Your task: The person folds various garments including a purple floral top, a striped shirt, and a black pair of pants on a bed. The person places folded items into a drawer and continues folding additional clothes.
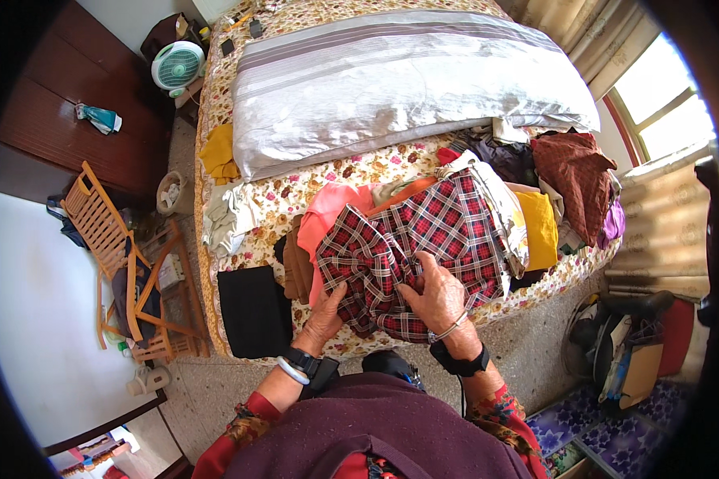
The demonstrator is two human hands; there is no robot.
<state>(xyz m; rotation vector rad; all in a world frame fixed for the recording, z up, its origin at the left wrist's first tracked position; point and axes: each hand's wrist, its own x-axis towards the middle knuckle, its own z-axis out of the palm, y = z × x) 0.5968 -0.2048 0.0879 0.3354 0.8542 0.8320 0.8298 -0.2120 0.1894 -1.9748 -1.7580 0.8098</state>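
Note:
A red, black and white plaid garment (449,227) lies partly bunched near the bed's front edge, over other clothes. My left hand (323,317) grips its lower left edge, thumb on top and the fingers hidden by cloth. Between thumb and fingers of my right hand (438,293) is a gathered fold in the middle of the same garment. Under and beside it show a pink cloth (329,206), an orange cloth (404,194) and brown folded clothing (298,269). A folded black cloth (253,311) lies left of my left hand.
The bed (341,170) has a flowered sheet and a grey-white striped quilt (395,90). Heaped clothes (575,179) and a yellow cloth (536,227) lie to the right. A wooden folding chair (105,221), a bin (172,191) and a fan (178,67) stand left.

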